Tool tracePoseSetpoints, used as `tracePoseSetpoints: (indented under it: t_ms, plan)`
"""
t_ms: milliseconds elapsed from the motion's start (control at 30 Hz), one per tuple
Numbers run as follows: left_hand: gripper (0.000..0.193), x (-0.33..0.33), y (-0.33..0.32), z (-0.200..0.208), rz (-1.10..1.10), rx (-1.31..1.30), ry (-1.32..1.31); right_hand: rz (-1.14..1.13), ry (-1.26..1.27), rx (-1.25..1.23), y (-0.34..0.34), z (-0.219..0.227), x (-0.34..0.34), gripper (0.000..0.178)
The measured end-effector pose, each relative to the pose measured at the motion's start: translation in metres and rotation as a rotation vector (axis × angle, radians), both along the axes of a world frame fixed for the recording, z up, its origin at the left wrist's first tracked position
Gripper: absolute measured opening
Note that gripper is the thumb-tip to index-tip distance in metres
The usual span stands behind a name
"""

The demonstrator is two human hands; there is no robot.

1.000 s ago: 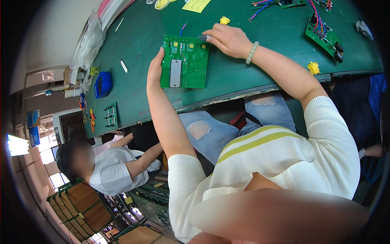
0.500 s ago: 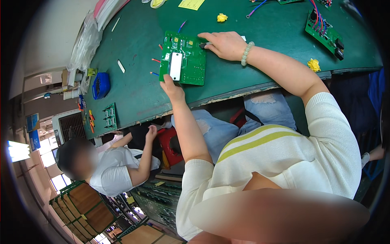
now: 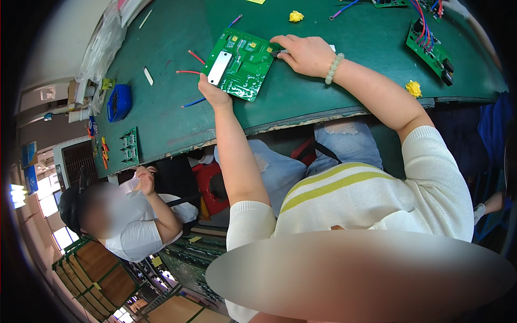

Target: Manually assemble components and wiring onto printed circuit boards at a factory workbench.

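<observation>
My left hand (image 3: 216,96) is closed on the lower left corner of a green circuit board (image 3: 250,72), held tilted over the green table. The board carries a white rectangular plate (image 3: 219,68), and red and blue wires stick out past its edges. At the board's upper right edge, my right hand (image 3: 309,56) has its fingers wrapped round a slim tool (image 3: 278,53). The tool's dark tip points at the board edge; most of its body is hidden in the hand, so I cannot tell its exact kind.
Crumpled yellow pieces (image 3: 296,16) lie on the table (image 3: 177,116). A wired circuit board (image 3: 431,48) is at the right. To the left are a blue container (image 3: 119,102), a white strip (image 3: 148,76) and a small green board (image 3: 128,146). A co-worker (image 3: 140,215) sits at lower left.
The circuit board has turned clockwise and shifted slightly up and left, with my left hand moving along. My right hand stays at its edge. The co-worker's raised hand has moved left.
</observation>
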State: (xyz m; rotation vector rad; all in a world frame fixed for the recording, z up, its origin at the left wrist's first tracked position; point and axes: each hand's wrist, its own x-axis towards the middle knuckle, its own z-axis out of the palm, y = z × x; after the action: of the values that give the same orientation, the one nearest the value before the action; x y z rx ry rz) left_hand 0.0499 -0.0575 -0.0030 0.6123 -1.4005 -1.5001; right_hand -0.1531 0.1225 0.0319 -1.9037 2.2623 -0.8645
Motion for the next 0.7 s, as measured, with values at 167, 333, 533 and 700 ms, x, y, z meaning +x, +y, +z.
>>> tracePoseSetpoints:
  t_ms: [167,333,533,700]
  plan:
    - [0.051,0.001,-0.002,0.001,0.023,-0.056,-0.093,-0.023,0.024,0.051,0.0,0.005,0.004,0.032]
    - [0.049,0.0,-0.003,-0.001,0.032,0.001,-0.016,-0.042,0.005,0.089,0.001,0.006,0.008,0.03]
    - [0.047,-0.001,-0.002,0.001,0.036,-0.011,-0.033,-0.086,0.061,0.093,0.001,0.006,0.016,0.028]
    - [0.048,-0.001,0.0,0.004,0.056,-0.054,-0.082,-0.078,0.072,0.044,0.0,0.0,0.015,0.027]
